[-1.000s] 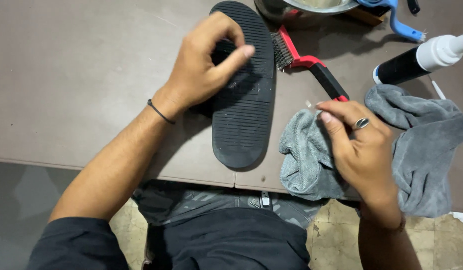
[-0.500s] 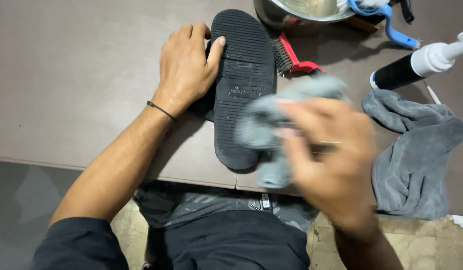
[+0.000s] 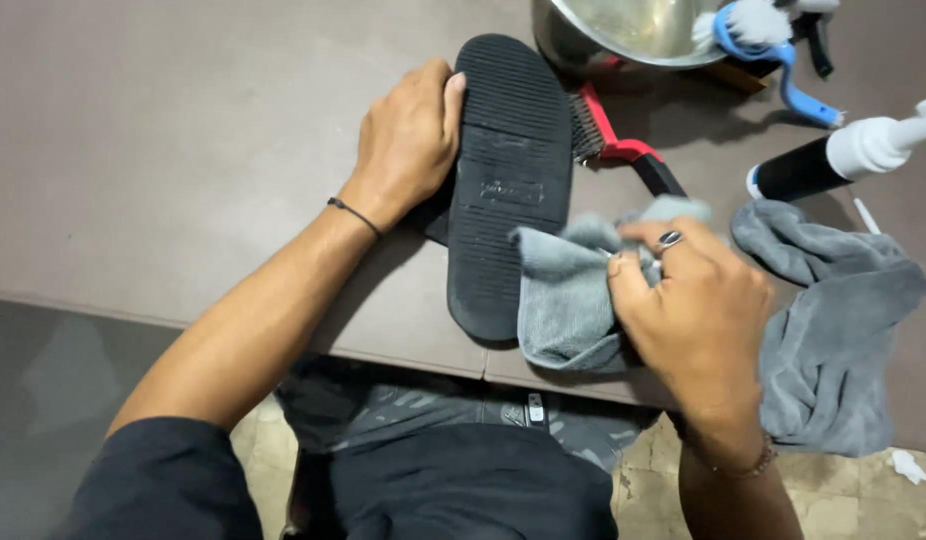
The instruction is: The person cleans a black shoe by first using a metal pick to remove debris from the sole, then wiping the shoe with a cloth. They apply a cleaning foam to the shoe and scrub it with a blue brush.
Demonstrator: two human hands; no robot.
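table: brown table (image 3: 183,150)
middle: black sandal (image 3: 508,180), sole up
right: grey cloth (image 3: 843,320), spray bottle (image 3: 833,165)
far: metal bowl (image 3: 633,30), red brush (image 3: 623,150)

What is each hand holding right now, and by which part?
The right hand grips a bunched grey cloth by its right side. The left hand steadies the black sandal at its left edge near the top.

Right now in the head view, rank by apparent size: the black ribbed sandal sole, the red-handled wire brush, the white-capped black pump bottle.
1. Black ribbed sandal sole, clearly largest.
2 and 3. Red-handled wire brush and white-capped black pump bottle look alike; the brush is partly hidden by the grey cloth, the bottle cut off at the edge, so no ranking.
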